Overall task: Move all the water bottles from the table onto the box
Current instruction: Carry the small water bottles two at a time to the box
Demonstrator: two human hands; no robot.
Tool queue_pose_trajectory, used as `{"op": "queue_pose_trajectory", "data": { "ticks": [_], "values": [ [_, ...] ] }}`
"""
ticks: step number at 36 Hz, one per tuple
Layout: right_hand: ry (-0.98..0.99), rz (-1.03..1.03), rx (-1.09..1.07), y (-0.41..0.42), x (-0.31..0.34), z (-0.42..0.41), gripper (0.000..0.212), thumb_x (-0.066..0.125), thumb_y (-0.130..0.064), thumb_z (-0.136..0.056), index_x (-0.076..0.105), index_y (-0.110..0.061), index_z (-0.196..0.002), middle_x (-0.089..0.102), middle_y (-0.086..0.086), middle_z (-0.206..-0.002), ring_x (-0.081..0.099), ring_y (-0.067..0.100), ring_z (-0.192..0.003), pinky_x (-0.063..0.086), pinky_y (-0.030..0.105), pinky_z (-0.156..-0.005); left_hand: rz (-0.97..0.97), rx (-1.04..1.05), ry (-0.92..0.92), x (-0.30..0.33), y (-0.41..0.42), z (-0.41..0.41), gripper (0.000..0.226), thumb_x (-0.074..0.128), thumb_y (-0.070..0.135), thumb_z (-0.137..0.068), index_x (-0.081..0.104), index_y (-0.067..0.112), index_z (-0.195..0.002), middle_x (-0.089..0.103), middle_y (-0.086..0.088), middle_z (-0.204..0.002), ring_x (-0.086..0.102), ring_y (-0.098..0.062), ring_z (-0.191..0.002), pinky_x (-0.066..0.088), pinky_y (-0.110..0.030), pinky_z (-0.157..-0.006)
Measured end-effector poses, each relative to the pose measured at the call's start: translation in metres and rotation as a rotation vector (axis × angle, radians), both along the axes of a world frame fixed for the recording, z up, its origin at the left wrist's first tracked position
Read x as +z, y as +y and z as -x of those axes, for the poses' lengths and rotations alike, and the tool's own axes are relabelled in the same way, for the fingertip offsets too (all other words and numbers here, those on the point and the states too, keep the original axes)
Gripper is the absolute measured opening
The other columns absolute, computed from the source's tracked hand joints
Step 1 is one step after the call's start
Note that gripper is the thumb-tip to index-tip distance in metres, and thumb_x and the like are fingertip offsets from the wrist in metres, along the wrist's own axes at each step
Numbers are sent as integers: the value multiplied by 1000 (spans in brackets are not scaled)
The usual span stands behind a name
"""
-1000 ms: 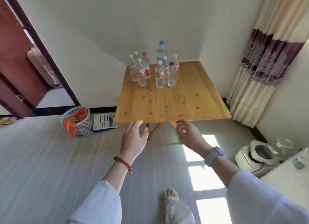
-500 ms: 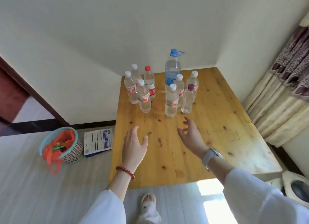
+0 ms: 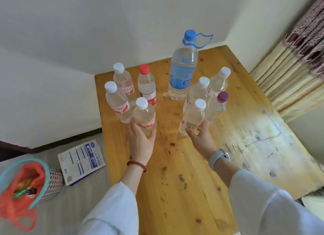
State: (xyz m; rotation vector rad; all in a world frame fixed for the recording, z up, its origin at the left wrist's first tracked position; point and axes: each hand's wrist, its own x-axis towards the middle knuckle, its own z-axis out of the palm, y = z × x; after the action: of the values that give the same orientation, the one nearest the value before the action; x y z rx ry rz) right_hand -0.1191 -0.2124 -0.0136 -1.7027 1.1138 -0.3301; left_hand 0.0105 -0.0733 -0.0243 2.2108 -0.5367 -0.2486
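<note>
Several clear water bottles stand at the far end of a wooden table (image 3: 184, 173). The tall bottle with the blue cap (image 3: 183, 71) is at the back, a red-capped bottle (image 3: 147, 85) is to its left, and a purple-capped bottle (image 3: 217, 106) is on the right. My left hand (image 3: 141, 143) wraps around the lower part of the nearest left white-capped bottle (image 3: 144, 115). My right hand (image 3: 201, 138) grips the base of the nearest right white-capped bottle (image 3: 193, 117). Both bottles stand upright on the table. No box is in view.
White walls meet in a corner right behind the table. A curtain (image 3: 298, 62) hangs at the right. On the floor to the left sit a teal basket holding an orange bag (image 3: 26, 185) and a flat printed packet (image 3: 81, 161).
The view has come closer to the table. Both hands reached forward from mid-table to the two nearest bottles and closed on them.
</note>
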Motion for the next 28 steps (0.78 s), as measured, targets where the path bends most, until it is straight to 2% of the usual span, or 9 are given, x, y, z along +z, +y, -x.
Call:
{"op": "queue_pose_trajectory", "data": {
  "ticks": [3, 7, 10, 12, 14, 19, 22, 25, 28],
  "values": [
    [11, 25, -54, 1, -8, -8, 70, 60, -18, -85, 18, -18, -141, 30, 4, -133, 32, 28, -129, 29, 48, -111, 105, 20, 24, -8, -12, -13, 82, 71, 35, -77, 25, 10, -139, 42, -11, -138, 42, -24, -126, 42, -40, -102],
    [-8, 28, -99, -2, -12, -12, 71, 65, -18, -82, 21, -18, -137, 28, -1, -124, 33, 20, -124, 29, 39, -110, 196, 2, 46, -9, -18, -22, 70, 72, 29, -78, 33, 11, -133, 50, -6, -128, 49, -14, -112, 40, -13, -85],
    [-69, -7, -96, -2, -6, -13, 72, 68, -14, -80, 20, -15, -134, 32, -6, -123, 35, 9, -114, 34, 26, -97, 240, -42, 66, -9, -15, -26, 67, 74, 26, -76, 36, 14, -130, 50, 5, -120, 49, -5, -104, 40, -4, -72],
    [-77, -10, -96, 0, -5, -13, 71, 68, -14, -80, 21, -14, -132, 36, -6, -121, 39, 10, -111, 36, 26, -92, 251, -81, 90, -7, -10, -28, 68, 74, 27, -75, 36, 16, -130, 48, 11, -118, 47, 5, -101, 39, 0, -72],
    [-76, 12, -90, 3, -4, -11, 69, 70, -16, -79, 23, -15, -129, 39, -5, -121, 42, 12, -111, 39, 29, -92, 267, -119, 106, -7, -3, -26, 68, 75, 31, -73, 38, 18, -129, 51, 10, -119, 49, 6, -100, 40, -1, -76],
    [-33, 45, -57, 24, -1, 12, 65, 70, -27, -78, 30, -19, -129, 45, 1, -124, 46, 16, -110, 42, 31, -92, 232, -177, 178, -9, 20, -3, 67, 65, 57, -67, 40, 25, -122, 54, 3, -116, 55, -9, -103, 49, -23, -79],
    [26, 63, -60, 44, 4, 40, 62, 65, -30, -82, 31, -18, -133, 42, 1, -123, 44, 13, -107, 37, 26, -90, 214, -238, 257, -9, 31, 16, 72, 62, 62, -66, 40, 24, -123, 54, 0, -116, 56, -11, -105, 50, -26, -81],
    [102, 63, -39, 63, 11, 75, 62, 61, -34, -85, 30, -18, -136, 40, -4, -118, 43, 8, -102, 34, 21, -88, 178, -311, 283, -6, 34, 38, 60, 61, 61, -67, 41, 30, -115, 57, 4, -109, 58, -12, -100, 52, -32, -79],
    [121, 73, -73, 79, 17, 118, 57, 63, -31, -83, 35, -19, -131, 44, -2, -116, 46, 10, -103, 36, 22, -90, 137, -378, 293, -1, 30, 68, 57, 58, 63, -64, 43, 28, -107, 62, 8, -96, 62, -13, -88, 49, -26, -71]
  ]
}}
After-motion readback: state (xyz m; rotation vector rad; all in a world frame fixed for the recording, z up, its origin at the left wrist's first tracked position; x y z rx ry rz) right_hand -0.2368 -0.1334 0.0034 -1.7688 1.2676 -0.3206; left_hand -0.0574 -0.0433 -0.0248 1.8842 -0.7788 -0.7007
